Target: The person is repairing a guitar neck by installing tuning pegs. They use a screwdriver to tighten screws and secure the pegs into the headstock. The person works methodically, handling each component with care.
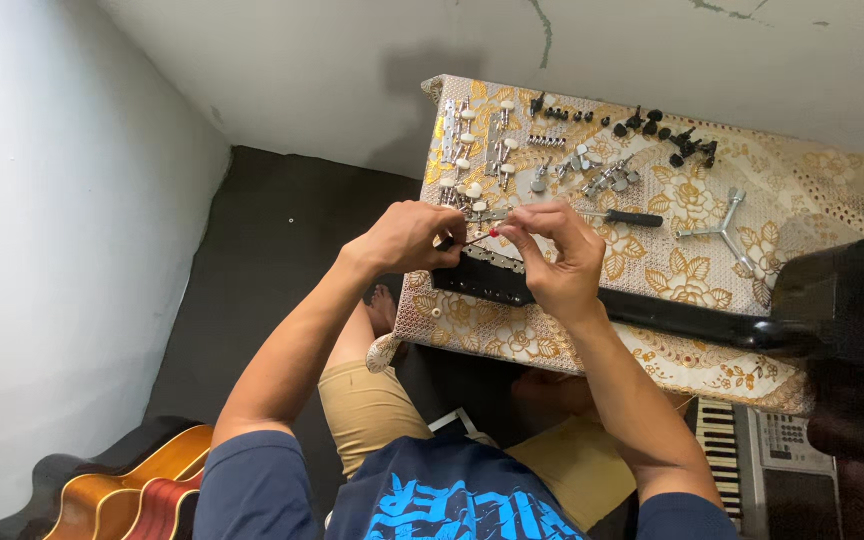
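I'm working at the headstock [480,268] of the black guitar neck [652,312] lying along the near edge of the table [802,200]; my left hand [407,238] is closed on a small screwdriver, tip toward a tiny red-tipped part [493,232] that my right hand [557,255] is pinching narrow between thumb and forefinger; I judge it a fitting step at the tuner plate, calling for a steady, aligned tip; the neck is glossy black, headstock near the table's left corner.
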